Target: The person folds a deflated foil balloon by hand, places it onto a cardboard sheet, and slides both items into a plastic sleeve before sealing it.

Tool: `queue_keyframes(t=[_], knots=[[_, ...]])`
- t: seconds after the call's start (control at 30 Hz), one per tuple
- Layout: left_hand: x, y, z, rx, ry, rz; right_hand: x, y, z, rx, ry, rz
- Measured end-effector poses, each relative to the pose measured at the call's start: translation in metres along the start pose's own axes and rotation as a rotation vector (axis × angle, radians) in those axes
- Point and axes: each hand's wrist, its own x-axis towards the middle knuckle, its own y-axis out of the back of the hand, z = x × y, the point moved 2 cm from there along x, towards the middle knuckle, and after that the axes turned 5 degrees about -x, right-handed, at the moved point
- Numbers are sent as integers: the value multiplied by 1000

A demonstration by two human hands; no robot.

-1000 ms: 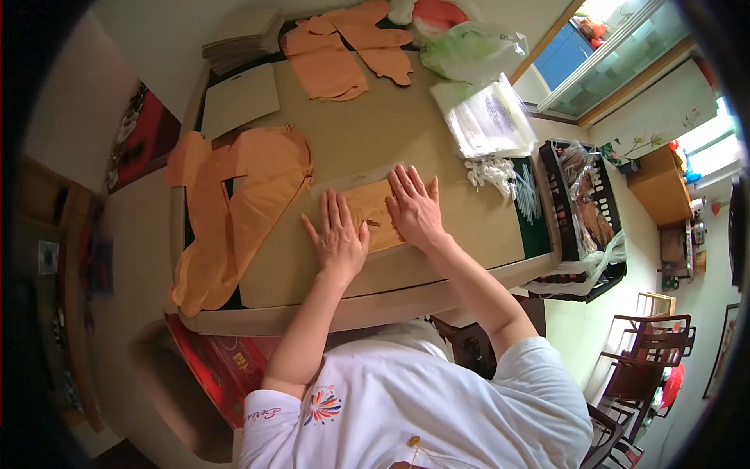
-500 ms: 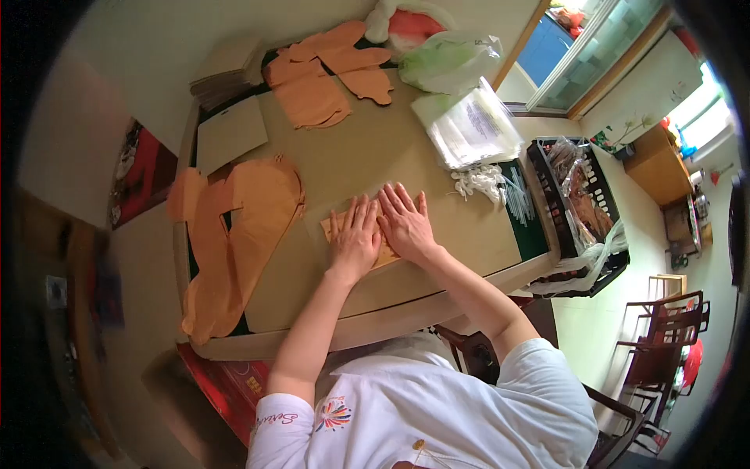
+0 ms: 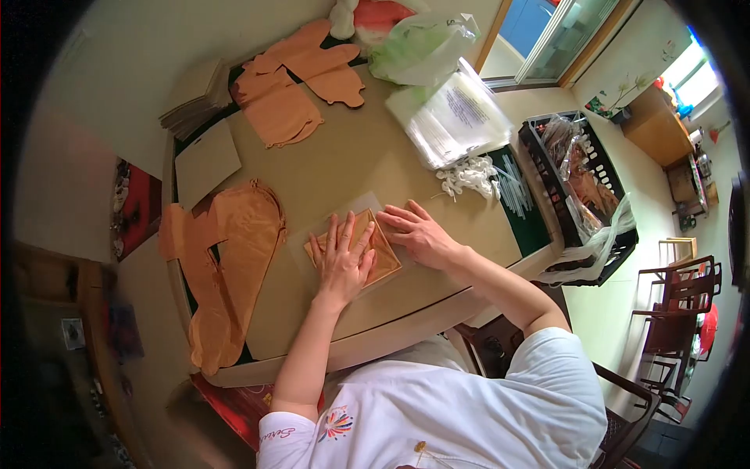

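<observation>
A folded orange packet (image 3: 383,264), flat and nearly square, lies on the brown table board (image 3: 422,305), with clear film showing around its edges. My left hand (image 3: 341,262) presses on its left part, fingers spread. At the packet's upper right, my right hand (image 3: 420,238) rests with fingers apart, its fingertips by the film's edge. Left of my hands lies a large flat orange piece (image 3: 242,258).
More orange pieces (image 3: 277,105) lie at the back, near a cardboard sheet (image 3: 207,162). Back right are clear plastic bags (image 3: 457,117), white cords (image 3: 471,177) and clear sticks (image 3: 512,187). A black crate (image 3: 539,156) stands at the table's right edge.
My hands have moved apart: the right one has slid off the packet to its right side, and the left stays on it. More of the packet shows. The whole view has shifted slightly.
</observation>
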Motion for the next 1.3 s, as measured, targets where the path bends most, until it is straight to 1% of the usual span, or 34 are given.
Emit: queue_keyframes(t=[0.23,0.33,0.43,0.53,0.67,0.87,0.9,1.0,1.1,1.23,1.3], knots=[[2,5,6,18,35,-46,-3,6,16,88,110,29],[2,4,7,32,35,-40,2,-4,27,229,77,59],[0,0,3,73,21,-28,24,-5,-4,148,-232,230],[1,-3,1,100,30,-50,35,-23,-14,-33,-276,253],[0,0,5,105,39,-51,34,-31,-20,-175,-345,211],[1,0,4,44,57,-45,37,-31,-19,-175,-502,199],[0,0,5,43,66,-55,37,-29,-20,-197,-487,176],[-1,0,4,54,51,-22,37,-23,-27,-186,-433,237],[-1,-1,3,35,74,-23,34,-41,-38,-117,-425,137],[-3,-4,0,65,58,-38,31,-39,-43,-138,-514,144],[-1,-7,-3,90,55,-21,33,-36,-42,-199,-573,98]])
